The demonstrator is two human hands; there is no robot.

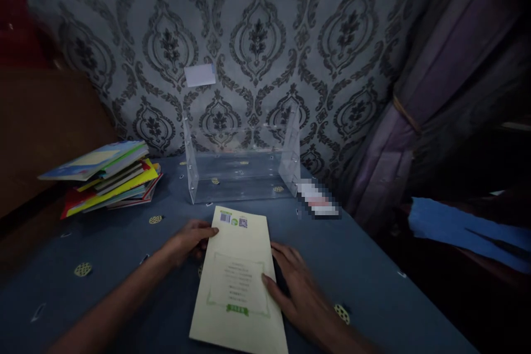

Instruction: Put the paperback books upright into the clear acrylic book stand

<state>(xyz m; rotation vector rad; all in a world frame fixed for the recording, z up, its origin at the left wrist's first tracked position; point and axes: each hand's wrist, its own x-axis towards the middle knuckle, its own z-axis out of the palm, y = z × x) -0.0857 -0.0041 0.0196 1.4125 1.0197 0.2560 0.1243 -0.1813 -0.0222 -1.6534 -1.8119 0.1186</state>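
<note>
A pale cream book (pixel 236 249) with green print lies in front of me, its cover upside down and a barcode and QR code at the far end. My left hand (pixel 193 240) grips its upper left edge, thumb on top and fingers underneath. On the right edge is my right hand (pixel 292 282), its thumb on the cover and its fingers along the side. Just beyond the book stands a clear acrylic rack (pixel 243 177), with tiered shelves between two side panels.
A leaning stack of books (pixel 112 177) is on the left of the blue patterned tablecloth (pixel 136 276). A pixelated item (pixel 318 199) lies right of the rack. A white card (pixel 199 75) is on the wallpapered wall. A tied purple curtain (pixel 398 127) hangs at right.
</note>
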